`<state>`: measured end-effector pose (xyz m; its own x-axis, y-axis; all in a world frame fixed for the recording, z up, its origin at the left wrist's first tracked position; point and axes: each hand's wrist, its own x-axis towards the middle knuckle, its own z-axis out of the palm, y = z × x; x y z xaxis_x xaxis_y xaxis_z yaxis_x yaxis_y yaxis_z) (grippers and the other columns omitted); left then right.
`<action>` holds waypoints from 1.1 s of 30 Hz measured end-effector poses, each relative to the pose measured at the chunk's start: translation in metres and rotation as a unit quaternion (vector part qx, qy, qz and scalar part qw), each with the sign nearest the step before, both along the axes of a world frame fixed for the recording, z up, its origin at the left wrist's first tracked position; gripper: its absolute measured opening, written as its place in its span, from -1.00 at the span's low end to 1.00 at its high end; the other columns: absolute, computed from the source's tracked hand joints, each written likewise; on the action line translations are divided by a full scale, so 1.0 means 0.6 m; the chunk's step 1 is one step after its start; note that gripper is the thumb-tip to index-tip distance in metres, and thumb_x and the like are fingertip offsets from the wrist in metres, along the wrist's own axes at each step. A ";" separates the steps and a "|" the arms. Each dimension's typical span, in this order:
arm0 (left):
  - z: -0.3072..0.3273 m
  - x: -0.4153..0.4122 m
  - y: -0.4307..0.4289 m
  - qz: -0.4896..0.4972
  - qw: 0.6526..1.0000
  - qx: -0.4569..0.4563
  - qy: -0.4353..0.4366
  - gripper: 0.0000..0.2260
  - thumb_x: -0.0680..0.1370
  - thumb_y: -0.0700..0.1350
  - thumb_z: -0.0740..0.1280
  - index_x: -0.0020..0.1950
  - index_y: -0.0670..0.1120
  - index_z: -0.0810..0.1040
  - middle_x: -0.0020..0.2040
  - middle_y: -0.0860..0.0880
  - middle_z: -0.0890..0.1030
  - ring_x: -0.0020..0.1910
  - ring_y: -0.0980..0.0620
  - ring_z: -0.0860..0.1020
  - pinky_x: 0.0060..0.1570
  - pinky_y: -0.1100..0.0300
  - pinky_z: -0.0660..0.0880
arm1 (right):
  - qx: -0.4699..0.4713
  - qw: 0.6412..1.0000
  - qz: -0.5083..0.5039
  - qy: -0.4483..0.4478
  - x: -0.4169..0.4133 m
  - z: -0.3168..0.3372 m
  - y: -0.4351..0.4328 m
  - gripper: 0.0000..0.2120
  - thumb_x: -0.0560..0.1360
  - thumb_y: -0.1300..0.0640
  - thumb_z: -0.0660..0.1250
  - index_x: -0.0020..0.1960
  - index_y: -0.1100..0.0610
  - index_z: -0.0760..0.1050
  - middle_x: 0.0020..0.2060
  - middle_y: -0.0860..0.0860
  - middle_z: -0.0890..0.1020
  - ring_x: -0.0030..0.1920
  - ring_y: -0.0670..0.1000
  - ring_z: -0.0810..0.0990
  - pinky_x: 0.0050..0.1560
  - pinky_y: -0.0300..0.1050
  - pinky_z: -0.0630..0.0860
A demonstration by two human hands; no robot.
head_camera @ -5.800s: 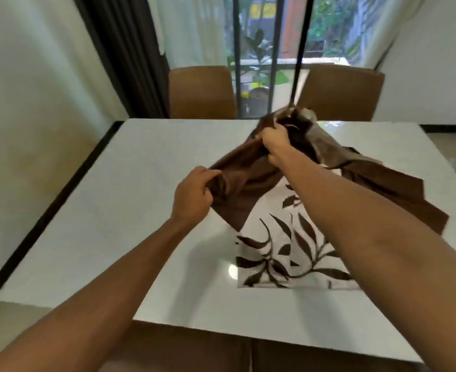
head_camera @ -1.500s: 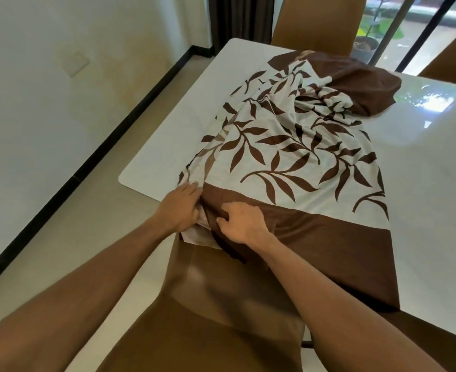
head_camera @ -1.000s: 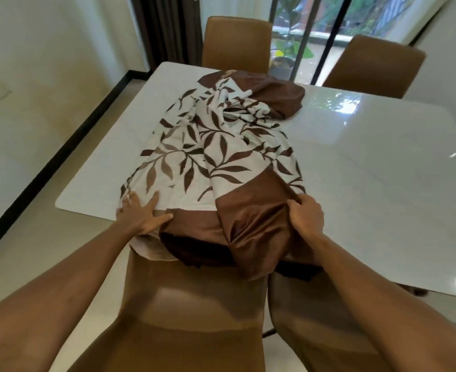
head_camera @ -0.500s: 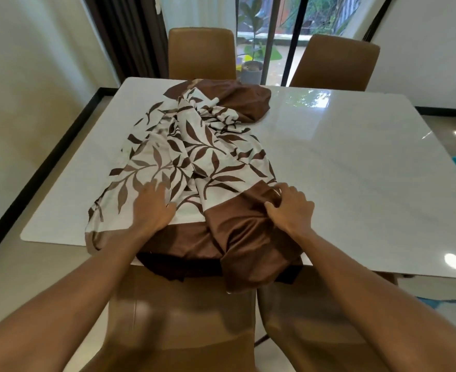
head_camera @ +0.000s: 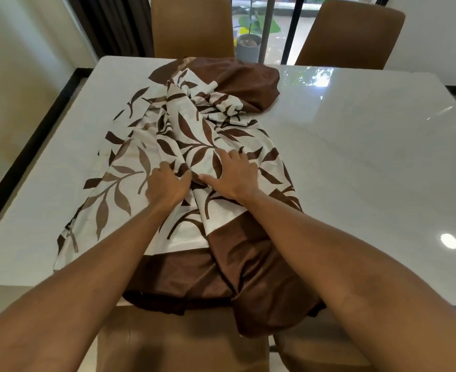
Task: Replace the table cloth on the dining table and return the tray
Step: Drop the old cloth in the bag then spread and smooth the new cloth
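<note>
The white table cloth with brown leaf print and a dark brown border (head_camera: pixel 194 135) lies bunched in a long strip down the left-centre of the glossy white desk (head_camera: pixel 369 170), its near border spilling over the edge. And the hands have come up off that brown hem, where they were half a second back, onto the printed middle, side by side! The left hand (head_camera: pixel 167 186) curls its fingers into a fold; the right hand (head_camera: pixel 234 175) lies flat, fingers spread, pressing the fabric. That looks like the start of opening it sideways. The cloth covers none of the desk's right half, so most of the spreading lies ahead. No tray in sight. Two tan padded near chairs (head_camera: pixel 181 342) sit right under the hanging hem, which could snag. Two far chairs (head_camera: pixel 192 25) stand opposite, with a potted plant (head_camera: pixel 248 47) behind.
</note>
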<state>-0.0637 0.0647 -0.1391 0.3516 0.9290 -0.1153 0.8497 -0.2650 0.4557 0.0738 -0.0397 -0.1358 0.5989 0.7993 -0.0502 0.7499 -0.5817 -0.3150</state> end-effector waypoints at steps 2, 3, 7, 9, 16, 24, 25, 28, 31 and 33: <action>-0.014 0.011 0.008 -0.036 0.999 0.026 0.006 -0.51 0.56 0.21 0.25 0.28 -0.16 0.45 0.18 -0.17 0.58 0.15 -0.19 0.56 0.05 -0.05 0.50 | -0.017 0.999 0.035 -0.028 -0.004 -0.009 0.016 -0.35 0.50 -0.39 0.19 0.43 -0.02 0.34 0.30 0.09 0.51 0.31 0.16 0.47 0.22 0.21 0.46; -0.018 0.015 0.009 -0.063 0.997 0.044 0.011 -0.58 0.61 0.15 0.21 0.22 -0.17 0.47 0.11 -0.17 0.60 0.10 -0.19 0.57 0.00 -0.04 0.48 | -0.020 0.997 0.061 -0.040 -0.005 -0.011 0.020 -0.50 0.57 -0.29 0.17 0.35 0.02 0.39 0.20 0.08 0.56 0.19 0.14 0.54 0.11 0.13 0.51; -0.027 0.011 0.017 -0.086 0.992 0.069 -0.054 -0.65 0.70 0.06 0.07 0.04 -0.16 0.51 -0.11 -0.12 0.56 -0.11 -0.10 0.52 -0.12 0.06 0.36 | 0.025 0.995 0.089 -0.038 0.006 -0.013 0.013 -0.75 0.69 -0.07 0.07 0.11 0.05 0.45 -0.22 -0.02 0.57 -0.25 0.01 0.53 -0.21 -0.03 0.49; -0.027 0.007 0.022 -0.062 0.991 0.052 -0.103 -0.65 0.70 0.04 0.06 -0.07 -0.16 0.49 -0.20 -0.09 0.53 -0.18 -0.09 0.50 -0.17 0.08 0.36 | 0.068 0.995 0.062 -0.032 0.023 -0.009 0.004 -0.73 0.69 -0.05 0.06 0.02 0.05 0.46 -0.30 -0.05 0.54 -0.31 0.01 0.53 -0.21 0.00 0.55; 0.011 -0.028 0.065 0.046 0.983 0.014 -0.176 -0.56 0.70 0.04 0.05 0.02 -0.27 0.55 -0.06 -0.24 0.59 -0.03 -0.22 0.54 -0.05 0.01 0.41 | 0.047 0.992 -0.068 -0.091 0.143 0.053 -0.054 -0.73 0.70 0.00 0.03 0.08 0.12 0.43 -0.04 0.14 0.65 -0.06 0.23 0.62 -0.15 -0.03 0.33; 0.033 -0.085 0.108 0.115 0.990 0.034 -0.079 -0.62 0.68 -0.05 0.08 0.16 -0.29 0.56 0.15 -0.32 0.59 0.15 -0.35 0.52 0.16 -0.12 0.43 | -0.004 0.972 -0.220 -0.082 0.242 0.026 -0.171 -0.64 0.67 -0.08 0.08 0.12 0.14 0.54 0.03 0.17 0.67 0.04 0.28 0.63 0.07 0.11 0.48; 0.030 -0.084 0.102 0.129 0.990 0.031 -0.051 -0.64 0.66 -0.06 0.09 0.16 -0.28 0.55 0.17 -0.32 0.58 0.16 -0.35 0.51 0.16 -0.14 0.43 | 0.007 0.974 -0.212 -0.079 0.232 0.023 -0.166 -0.60 0.65 -0.15 0.09 0.14 0.12 0.54 0.03 0.14 0.66 0.05 0.26 0.62 0.09 0.13 0.47; 0.038 -0.061 0.087 0.167 0.984 0.068 0.002 -0.67 0.60 -0.06 0.20 0.29 -0.21 0.45 0.28 -0.27 0.49 0.27 -0.32 0.43 0.23 -0.26 0.36 | 0.033 0.980 -0.186 -0.056 0.202 0.029 -0.119 -0.46 0.56 -0.35 0.12 0.31 0.02 0.49 0.22 0.08 0.59 0.23 0.19 0.53 0.22 0.20 0.42; 0.042 -0.018 0.091 0.091 0.991 0.091 -0.025 -0.59 0.53 0.02 0.32 0.33 -0.11 0.42 0.34 -0.19 0.46 0.34 -0.24 0.41 0.29 -0.27 0.35 | 0.010 0.993 -0.117 -0.019 0.185 0.027 -0.053 -0.31 0.49 -0.44 0.16 0.48 -0.07 0.32 0.39 0.09 0.46 0.38 0.20 0.42 0.31 0.28 0.36; 0.037 0.020 0.099 0.002 0.992 0.130 -0.006 -0.57 0.53 0.07 0.33 0.35 -0.06 0.44 0.37 -0.16 0.46 0.36 -0.22 0.39 0.29 -0.25 0.36 | 0.013 0.995 -0.097 0.004 0.186 0.017 -0.011 -0.23 0.46 -0.49 0.14 0.54 -0.12 0.22 0.47 0.10 0.39 0.44 0.21 0.35 0.35 0.31 0.32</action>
<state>-0.0519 0.1243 -0.1172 0.3476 0.9284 0.1314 0.8463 -0.3710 0.3822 0.1851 -0.0465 -0.1254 0.7417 0.6697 -0.0366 0.6220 -0.7072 -0.3363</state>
